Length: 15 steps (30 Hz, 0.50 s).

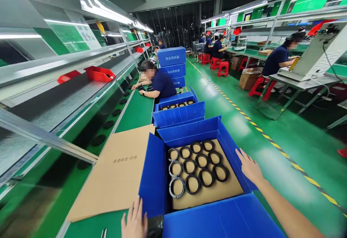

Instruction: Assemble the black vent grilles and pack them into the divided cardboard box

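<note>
An open blue plastic box [206, 216] sits before me with its flaps spread. Inside, several black rings [202, 160] lie in rows on a brown cardboard sheet [187, 203]. My right hand [249, 167] rests against the box's right side, fingers stretched out and holding nothing. At the front left, my left hand [135, 220] has its fingers extended beside the box's left flap, near the edge of a stack of cardboard sheets [116, 180]. A dark object [155, 226], perhaps a tape roll, lies by that hand, partly hidden. Both palms are out of sight.
Another blue box [179, 115] holding rings stands behind mine, with stacked closed blue boxes [172, 58] beyond. A co-worker [159, 82] leans over the green bench at left. Black discs [98, 140] line a conveyor. Red bins [100, 74] sit on the shelf.
</note>
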Each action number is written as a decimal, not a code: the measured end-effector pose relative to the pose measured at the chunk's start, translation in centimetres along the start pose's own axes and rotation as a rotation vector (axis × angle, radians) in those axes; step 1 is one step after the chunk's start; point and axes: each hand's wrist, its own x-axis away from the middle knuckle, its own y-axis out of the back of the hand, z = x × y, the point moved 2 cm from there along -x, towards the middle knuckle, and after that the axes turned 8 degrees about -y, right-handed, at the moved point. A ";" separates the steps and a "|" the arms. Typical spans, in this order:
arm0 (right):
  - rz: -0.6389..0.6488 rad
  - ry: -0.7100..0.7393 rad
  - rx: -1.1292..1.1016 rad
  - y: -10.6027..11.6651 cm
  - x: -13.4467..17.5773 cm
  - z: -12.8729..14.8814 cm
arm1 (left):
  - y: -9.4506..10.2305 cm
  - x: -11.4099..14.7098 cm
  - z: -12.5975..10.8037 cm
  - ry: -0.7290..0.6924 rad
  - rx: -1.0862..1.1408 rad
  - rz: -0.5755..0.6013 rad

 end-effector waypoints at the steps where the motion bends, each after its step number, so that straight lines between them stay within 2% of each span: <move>1: 0.010 -0.032 -0.019 -0.1 -0.2 -1.2 | -0.3 -0.2 0.5 0.020 0.013 0.001; 4: 0.061 -0.052 -0.124 -0.2 -1.1 -3.0 | -1.5 -0.4 1.7 0.047 0.133 -0.001; 7: 0.115 -0.083 -0.205 -0.1 -2.1 -4.5 | -2.6 -0.3 2.0 0.011 0.278 -0.041; 12: 0.124 -0.097 -0.234 -0.5 -3.6 -9.2 | -2.2 -0.2 0.1 0.000 0.325 -0.056; 15: 0.146 -0.064 -0.209 -1.6 -4.0 -10.1 | -1.1 -0.3 -1.6 0.013 0.346 -0.046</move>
